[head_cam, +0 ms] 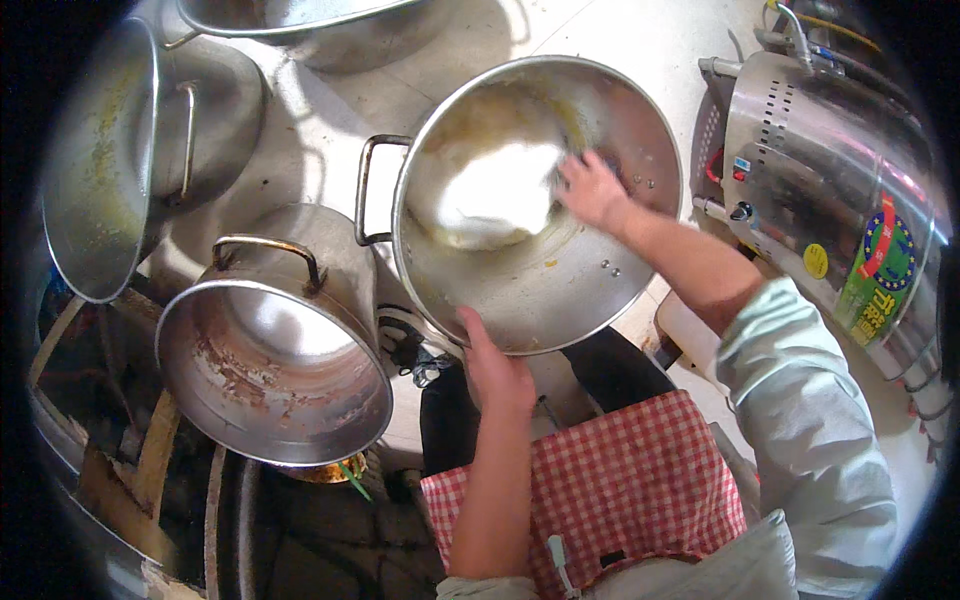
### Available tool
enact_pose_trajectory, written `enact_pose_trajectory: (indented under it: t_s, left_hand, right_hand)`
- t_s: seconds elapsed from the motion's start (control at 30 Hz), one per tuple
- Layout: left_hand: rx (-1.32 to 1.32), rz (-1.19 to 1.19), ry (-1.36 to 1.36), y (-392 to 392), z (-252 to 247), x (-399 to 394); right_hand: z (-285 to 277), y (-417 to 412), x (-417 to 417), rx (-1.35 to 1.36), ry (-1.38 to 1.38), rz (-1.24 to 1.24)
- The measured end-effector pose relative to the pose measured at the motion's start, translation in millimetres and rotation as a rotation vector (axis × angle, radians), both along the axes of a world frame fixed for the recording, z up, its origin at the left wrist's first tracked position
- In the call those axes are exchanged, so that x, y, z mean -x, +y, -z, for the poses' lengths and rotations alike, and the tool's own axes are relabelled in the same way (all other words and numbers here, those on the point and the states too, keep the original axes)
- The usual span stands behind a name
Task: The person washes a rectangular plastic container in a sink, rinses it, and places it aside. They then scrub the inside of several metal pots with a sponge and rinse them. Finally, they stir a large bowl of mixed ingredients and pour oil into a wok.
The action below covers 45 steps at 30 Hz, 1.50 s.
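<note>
A large round metal wok [480, 292] with a loop handle at its left side stands tilted before me, with yellowish residue on its inner wall. My left hand [499, 371] grips the near rim, its thumb over the edge inside. Inside the wok, my right hand [592, 187] is at the right of the glare on the bottom, blurred, over something dark that I cannot make out. A red-and-white checked apron [622, 480] covers my lap.
A deep metal pot [270, 405] with brown residue lies tipped at the left. Behind it a metal pan [105, 172] leans on its side. Another metal vessel [360, 41] stands at the top. A steel appliance [810, 150] with a knob is at the right.
</note>
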State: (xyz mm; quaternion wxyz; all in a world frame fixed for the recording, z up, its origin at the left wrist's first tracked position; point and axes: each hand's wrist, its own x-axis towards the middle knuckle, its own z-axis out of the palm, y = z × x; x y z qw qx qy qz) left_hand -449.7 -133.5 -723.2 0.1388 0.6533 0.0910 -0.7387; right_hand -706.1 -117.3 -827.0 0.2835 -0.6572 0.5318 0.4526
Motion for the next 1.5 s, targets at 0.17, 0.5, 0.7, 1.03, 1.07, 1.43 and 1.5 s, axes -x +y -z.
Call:
enact_pose_trajectory:
  t_s: [0.17, 0.5, 0.7, 1.03, 1.07, 1.43, 1.5]
  left_hand:
    - [-0.099, -0.051, 0.086, -7, -12, 14]
    - [0.020, -0.225, 0.379, -2, -2, 7]
    - [-0.105, -0.221, 0.186, -1, -21, 34]
    - [-0.317, -0.014, 0.026, 48, -19, 42]
    - [-0.205, 0.186, 0.109, 64, -10, 30]
    - [-0.127, -0.102, 0.243, 11, -7, 0]
    - [-0.143, -0.144, 0.261, 18, 3, -6]
  right_hand:
    - [62, 7, -50, -0.131, 0.086, 0.340]
    - [-101, 55, -117, 0.343, -0.649, 0.843]
    - [-45, -43, 86, 0.399, -0.110, -0.349]
    - [53, -37, -149, 0.072, -0.603, 1.475]
    - [43, -57, -161, 0.184, -0.894, 1.847]
    - [-44, 3, -98, -0.138, -0.793, 0.866]
    - [-99, -41, -147, 0.131, -1.073, 1.624]
